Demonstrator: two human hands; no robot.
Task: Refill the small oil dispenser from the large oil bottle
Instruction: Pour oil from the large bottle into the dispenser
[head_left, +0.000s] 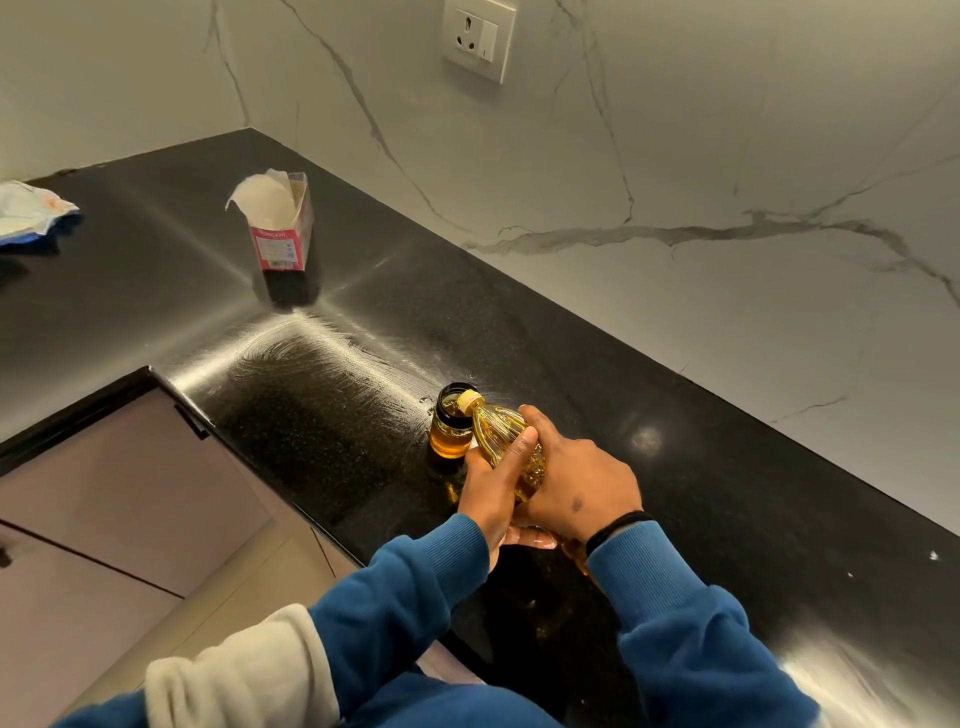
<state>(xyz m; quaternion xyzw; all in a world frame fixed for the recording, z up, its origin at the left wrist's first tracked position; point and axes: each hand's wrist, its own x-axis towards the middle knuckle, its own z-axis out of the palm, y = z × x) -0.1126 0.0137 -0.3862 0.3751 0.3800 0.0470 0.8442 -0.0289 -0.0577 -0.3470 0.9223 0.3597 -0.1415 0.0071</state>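
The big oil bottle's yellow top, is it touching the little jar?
Cannot tell. In the head view the large oil bottle tips its yellow neck over the small jar's open mouth, overlapping the rim; any contact or gap is hidden.

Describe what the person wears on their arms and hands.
Both arms are in blue sweatshirt sleeves with ribbed cuffs. The right hand has a thin black band at its wrist; the left hand is bare, with no glove, ring or band visible.

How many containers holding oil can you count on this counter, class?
2. The small dispenser stands on the black counter; the large bottle, gripped by the left hand and right hand, tilts over its open mouth. None seems hidden.
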